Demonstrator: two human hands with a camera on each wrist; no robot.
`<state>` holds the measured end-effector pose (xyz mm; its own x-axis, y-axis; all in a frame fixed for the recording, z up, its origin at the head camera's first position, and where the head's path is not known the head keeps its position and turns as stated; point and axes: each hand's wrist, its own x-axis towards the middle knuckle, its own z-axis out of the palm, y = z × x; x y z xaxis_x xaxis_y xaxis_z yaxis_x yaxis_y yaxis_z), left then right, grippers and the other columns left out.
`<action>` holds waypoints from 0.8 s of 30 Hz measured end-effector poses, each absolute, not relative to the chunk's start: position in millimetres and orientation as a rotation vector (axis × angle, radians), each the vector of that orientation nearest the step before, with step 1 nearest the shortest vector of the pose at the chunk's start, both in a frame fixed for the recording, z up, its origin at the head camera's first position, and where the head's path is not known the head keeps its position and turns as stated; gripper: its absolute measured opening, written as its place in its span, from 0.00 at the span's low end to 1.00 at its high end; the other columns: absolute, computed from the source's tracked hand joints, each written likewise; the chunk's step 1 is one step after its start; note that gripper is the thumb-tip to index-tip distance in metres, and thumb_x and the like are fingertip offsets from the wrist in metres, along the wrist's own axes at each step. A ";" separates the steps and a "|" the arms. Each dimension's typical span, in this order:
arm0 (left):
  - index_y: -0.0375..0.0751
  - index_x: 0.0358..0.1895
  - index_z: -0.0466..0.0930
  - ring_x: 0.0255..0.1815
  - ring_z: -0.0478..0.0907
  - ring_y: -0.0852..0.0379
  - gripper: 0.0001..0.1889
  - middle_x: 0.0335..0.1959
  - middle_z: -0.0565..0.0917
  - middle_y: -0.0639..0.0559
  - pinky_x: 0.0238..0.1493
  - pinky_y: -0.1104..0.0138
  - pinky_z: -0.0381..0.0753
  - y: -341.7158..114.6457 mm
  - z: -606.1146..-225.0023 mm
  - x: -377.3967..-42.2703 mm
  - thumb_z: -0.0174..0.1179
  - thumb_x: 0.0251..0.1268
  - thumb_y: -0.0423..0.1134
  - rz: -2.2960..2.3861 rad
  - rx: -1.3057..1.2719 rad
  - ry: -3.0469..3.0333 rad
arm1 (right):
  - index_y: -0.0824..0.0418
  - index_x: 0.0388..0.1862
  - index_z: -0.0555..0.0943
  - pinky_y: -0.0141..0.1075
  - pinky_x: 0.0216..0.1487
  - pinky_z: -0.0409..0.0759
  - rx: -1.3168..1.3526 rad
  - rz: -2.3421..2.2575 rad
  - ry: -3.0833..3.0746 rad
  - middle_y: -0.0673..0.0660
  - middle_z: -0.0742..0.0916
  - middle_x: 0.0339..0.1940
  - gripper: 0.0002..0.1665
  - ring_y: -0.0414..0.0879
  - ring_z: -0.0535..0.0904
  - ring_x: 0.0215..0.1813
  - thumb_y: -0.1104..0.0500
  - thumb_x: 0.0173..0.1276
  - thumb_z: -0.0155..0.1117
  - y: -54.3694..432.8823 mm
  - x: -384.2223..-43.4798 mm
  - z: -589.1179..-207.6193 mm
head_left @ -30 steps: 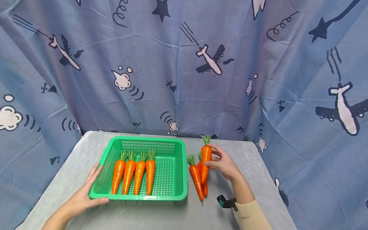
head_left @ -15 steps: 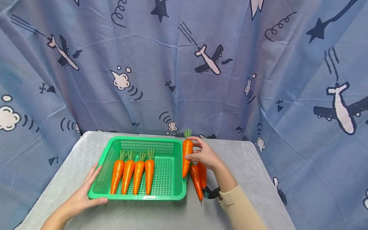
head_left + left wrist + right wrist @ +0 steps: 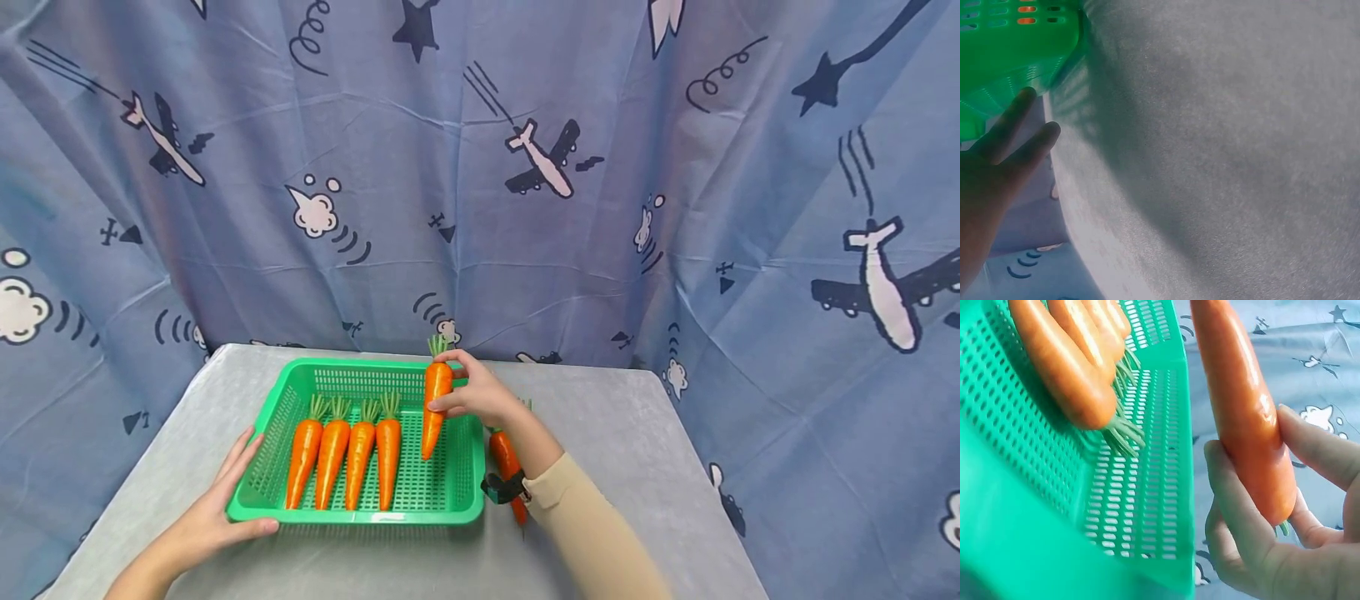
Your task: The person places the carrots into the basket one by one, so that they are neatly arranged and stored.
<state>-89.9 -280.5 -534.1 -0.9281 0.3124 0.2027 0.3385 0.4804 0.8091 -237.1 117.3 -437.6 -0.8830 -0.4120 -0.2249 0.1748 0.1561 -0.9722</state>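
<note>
My right hand (image 3: 474,396) pinches an orange carrot (image 3: 434,408) between thumb and fingers, near its green top. That carrot hangs over the right part of the green plastic basket (image 3: 360,517), tip pointing down. Several carrots (image 3: 361,458) lie side by side inside the basket, tops toward the back; the right wrist view shows them left of the held carrot (image 3: 1244,412). My left hand (image 3: 206,525) rests with straight, spread fingers at the basket's front left corner. In the left wrist view, two fingers (image 3: 1025,140) extend along the basket's side (image 3: 1016,56).
Right of the basket, another carrot (image 3: 505,454) lies on the grey table (image 3: 600,450), partly hidden by my right forearm and its black wrist strap (image 3: 504,487). Behind the table hangs a blue curtain (image 3: 390,275) with planes and clouds.
My right hand has carried the carrot left, from above the loose carrots on the table, past the basket's right rim and over its inside. The left hand has stayed at the corner.
</note>
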 end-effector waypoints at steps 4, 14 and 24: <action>0.48 0.83 0.42 0.76 0.34 0.78 0.62 0.84 0.33 0.50 0.57 0.88 0.47 -280.3 -533.2 -90.4 0.77 0.48 0.33 -1.477 -0.587 -2.675 | 0.56 0.67 0.68 0.49 0.40 0.86 -0.202 -1.749 1.976 0.68 0.70 0.59 0.44 0.59 0.84 0.44 0.77 0.54 0.75 104.1 -239.8 -443.5; 0.48 0.83 0.42 0.76 0.34 0.78 0.63 0.84 0.33 0.49 0.57 0.89 0.48 -280.7 -535.0 -90.0 0.77 0.47 0.33 -1.480 -0.595 -2.665 | 0.57 0.69 0.68 0.53 0.42 0.86 -0.173 -1.633 1.968 0.66 0.75 0.54 0.48 0.57 0.83 0.42 0.80 0.51 0.74 81.2 -243.3 -462.0; 0.49 0.83 0.41 0.76 0.34 0.79 0.62 0.84 0.33 0.48 0.57 0.89 0.48 -281.1 -533.0 -90.0 0.76 0.48 0.33 -1.491 -0.594 -2.672 | 0.60 0.67 0.71 0.58 0.44 0.84 -0.205 -1.508 1.999 0.64 0.80 0.45 0.44 0.54 0.83 0.40 0.80 0.51 0.73 71.6 -243.5 -467.1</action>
<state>-90.0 -281.1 -533.0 -0.9270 0.3149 0.2036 0.3386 0.4697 0.8153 -243.5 71.6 -467.1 -0.7964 -0.4709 -0.3796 0.2356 0.3365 -0.9117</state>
